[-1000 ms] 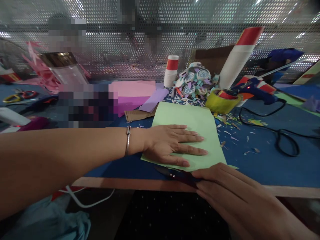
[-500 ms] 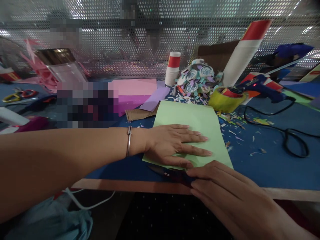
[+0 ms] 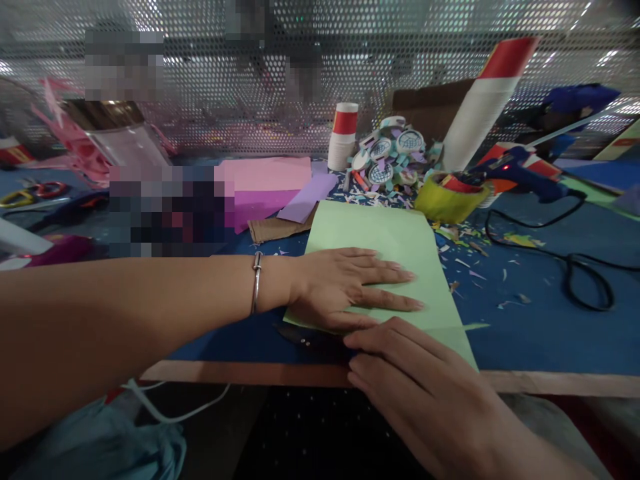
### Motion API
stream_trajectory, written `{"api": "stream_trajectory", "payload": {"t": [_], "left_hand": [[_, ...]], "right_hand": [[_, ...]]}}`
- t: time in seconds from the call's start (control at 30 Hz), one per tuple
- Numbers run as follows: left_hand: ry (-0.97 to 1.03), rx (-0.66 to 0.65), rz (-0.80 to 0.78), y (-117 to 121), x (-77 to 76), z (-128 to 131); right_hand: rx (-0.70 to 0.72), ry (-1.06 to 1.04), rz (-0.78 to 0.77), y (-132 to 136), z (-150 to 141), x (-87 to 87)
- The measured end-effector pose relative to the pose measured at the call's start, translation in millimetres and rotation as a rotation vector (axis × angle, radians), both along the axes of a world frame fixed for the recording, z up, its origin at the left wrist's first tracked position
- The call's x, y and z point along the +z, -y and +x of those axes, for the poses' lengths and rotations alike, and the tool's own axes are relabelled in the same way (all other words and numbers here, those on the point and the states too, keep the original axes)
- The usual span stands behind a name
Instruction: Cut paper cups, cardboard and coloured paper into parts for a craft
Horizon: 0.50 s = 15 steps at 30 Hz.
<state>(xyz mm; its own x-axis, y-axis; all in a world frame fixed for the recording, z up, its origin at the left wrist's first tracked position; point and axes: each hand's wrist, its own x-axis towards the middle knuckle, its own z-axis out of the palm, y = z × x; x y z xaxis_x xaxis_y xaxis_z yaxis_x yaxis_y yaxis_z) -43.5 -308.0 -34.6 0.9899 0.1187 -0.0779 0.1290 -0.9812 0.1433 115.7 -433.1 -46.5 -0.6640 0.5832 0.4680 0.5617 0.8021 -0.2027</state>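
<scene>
A light green sheet of paper [image 3: 375, 227] lies near the table's front edge. My left hand [image 3: 345, 287] presses flat on it, fingers spread, a silver bracelet at the wrist. By the sheet's near edge, my right hand [image 3: 420, 380] is closed around a dark knife-like tool [image 3: 305, 342] with two small shiny rivets. The tool points left, just below my left thumb, and its held end is hidden by my fingers. A straight line crosses the paper's near right part, and a thin green sliver [image 3: 477, 327] juts out there.
Pink paper [image 3: 270, 172], a purple strip [image 3: 310, 197] and cardboard [image 3: 280, 230] lie behind. Stacked cups [image 3: 343, 137], decorated round pieces [image 3: 383, 157], yellow tape [image 3: 450, 200] and a blue glue gun [image 3: 530, 177] with its black cord [image 3: 567, 260] stand or lie to the right. Paper scraps are scattered about.
My right hand has slid left with the dark tool along the sheet's near edge. The line and sliver at the paper's right now show. My left hand stays in place.
</scene>
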Motion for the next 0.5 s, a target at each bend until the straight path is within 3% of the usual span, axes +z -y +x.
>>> {"api": "stream_trajectory", "payload": {"t": [0.3, 0.4, 0.5], "left_hand": [[0.033, -0.002, -0.019, 0.8, 3.2, -3.5], [0.040, -0.010, -0.014, 0.1, 0.4, -2.2], [0.052, -0.004, 0.014, 0.5, -1.3, -0.1]], "right_hand": [[0.073, -0.023, 0.025, 0.5, -14.3, -1.6], [0.074, -0.035, 0.010, 1.8, -12.2, -1.0], [0.046, -0.059, 0.094, 6.7, -0.7, -4.6]]}}
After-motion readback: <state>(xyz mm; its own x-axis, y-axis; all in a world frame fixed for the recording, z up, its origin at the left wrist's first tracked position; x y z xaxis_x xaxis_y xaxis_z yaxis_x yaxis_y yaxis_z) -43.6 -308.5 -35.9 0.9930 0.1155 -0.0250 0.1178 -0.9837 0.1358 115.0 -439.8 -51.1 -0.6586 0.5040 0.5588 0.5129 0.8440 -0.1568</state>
